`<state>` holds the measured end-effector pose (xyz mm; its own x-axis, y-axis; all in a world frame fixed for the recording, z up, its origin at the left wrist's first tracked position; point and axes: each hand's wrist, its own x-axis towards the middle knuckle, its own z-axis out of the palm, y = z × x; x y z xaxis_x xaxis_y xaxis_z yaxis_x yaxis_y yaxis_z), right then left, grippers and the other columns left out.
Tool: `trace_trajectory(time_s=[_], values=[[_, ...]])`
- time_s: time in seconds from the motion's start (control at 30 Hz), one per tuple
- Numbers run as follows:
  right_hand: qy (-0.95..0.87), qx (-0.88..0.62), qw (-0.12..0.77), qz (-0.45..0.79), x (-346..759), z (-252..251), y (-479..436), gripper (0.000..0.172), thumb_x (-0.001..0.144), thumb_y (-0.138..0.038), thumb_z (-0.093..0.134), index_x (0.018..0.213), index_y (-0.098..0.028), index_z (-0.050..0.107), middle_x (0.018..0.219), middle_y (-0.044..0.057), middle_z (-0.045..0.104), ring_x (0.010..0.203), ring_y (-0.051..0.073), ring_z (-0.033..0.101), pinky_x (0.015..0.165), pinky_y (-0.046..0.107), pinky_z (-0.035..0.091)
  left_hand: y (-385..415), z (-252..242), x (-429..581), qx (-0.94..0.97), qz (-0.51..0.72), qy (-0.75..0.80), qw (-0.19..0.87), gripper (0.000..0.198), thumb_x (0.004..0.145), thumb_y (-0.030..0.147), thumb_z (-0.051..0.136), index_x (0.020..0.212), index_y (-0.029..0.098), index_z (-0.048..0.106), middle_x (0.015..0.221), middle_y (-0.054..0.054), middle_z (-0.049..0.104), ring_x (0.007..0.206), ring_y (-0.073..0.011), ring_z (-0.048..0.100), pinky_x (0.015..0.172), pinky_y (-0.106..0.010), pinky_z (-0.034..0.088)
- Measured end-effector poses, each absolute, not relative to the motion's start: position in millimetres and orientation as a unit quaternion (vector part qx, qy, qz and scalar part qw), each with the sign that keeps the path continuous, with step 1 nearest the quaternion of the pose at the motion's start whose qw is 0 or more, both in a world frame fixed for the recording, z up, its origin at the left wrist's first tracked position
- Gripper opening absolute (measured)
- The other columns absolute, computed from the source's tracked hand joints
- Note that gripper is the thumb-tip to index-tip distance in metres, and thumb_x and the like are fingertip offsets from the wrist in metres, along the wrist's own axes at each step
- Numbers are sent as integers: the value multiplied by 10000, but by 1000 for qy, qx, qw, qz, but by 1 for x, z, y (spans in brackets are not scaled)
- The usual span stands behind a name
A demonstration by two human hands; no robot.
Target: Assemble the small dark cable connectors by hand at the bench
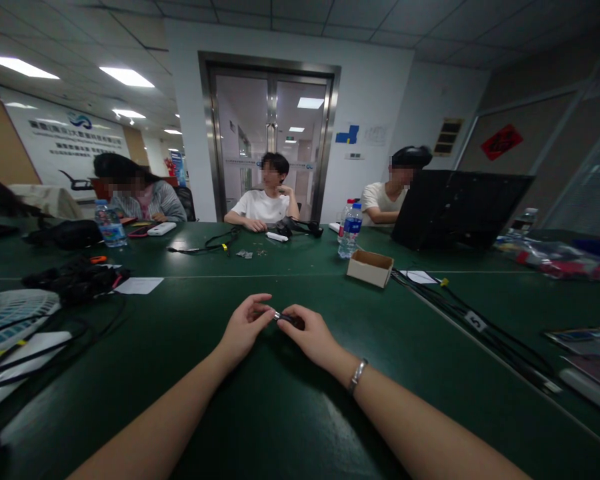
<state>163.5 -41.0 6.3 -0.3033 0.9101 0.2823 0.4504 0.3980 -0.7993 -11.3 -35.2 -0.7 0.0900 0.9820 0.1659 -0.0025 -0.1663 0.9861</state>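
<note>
Over the middle of the green table, a small dark object with a silver end (pixel 277 316) spans the gap between my hands. Its exact kind is too small to make out. My right hand (pixel 314 335) is closed around the dark part, hiding much of it, with thumb and fingers pressed together. At the silver end, the thumb and a finger of my left hand (pixel 244 328) pinch the tip, while another finger stretches out above. A silver bracelet (pixel 358 377) circles my right wrist.
An open cardboard box (pixel 370 269) and a water bottle (pixel 350 231) stand ahead to the right. Black cables (pixel 473 327) run down the right side. A fan (pixel 17 319) and black gear (pixel 75 281) lie left. Several people sit across the table (pixel 205 300).
</note>
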Motion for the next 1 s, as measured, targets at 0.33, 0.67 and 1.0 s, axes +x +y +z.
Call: trace_trajectory(time_s=[0.33,0.67,1.0], values=[[-749,-451,378,304,164,0,-38,200,812,-337,588,931,-184,636,799,6,636,693,122,550,631,238,408,-37,3,-10,559,531,406,490,474,645,277,712,1078,178,546,962,-57,646,966,-207,613,962,-411,438],[-749,-449,381,305,164,-2,-37,211,817,-357,582,940,-194,633,827,11,641,707,124,557,640,243,419,-37,-1,-7,555,525,468,443,533,671,400,690,1134,206,511,928,-39,623,756,-157,614,683,-289,491],[-751,-454,375,299,164,0,-38,209,813,-359,584,923,-189,633,800,8,630,690,122,543,622,239,402,-37,2,-8,548,543,432,467,502,632,321,729,1068,168,531,851,-28,644,862,-184,633,852,-350,488]])
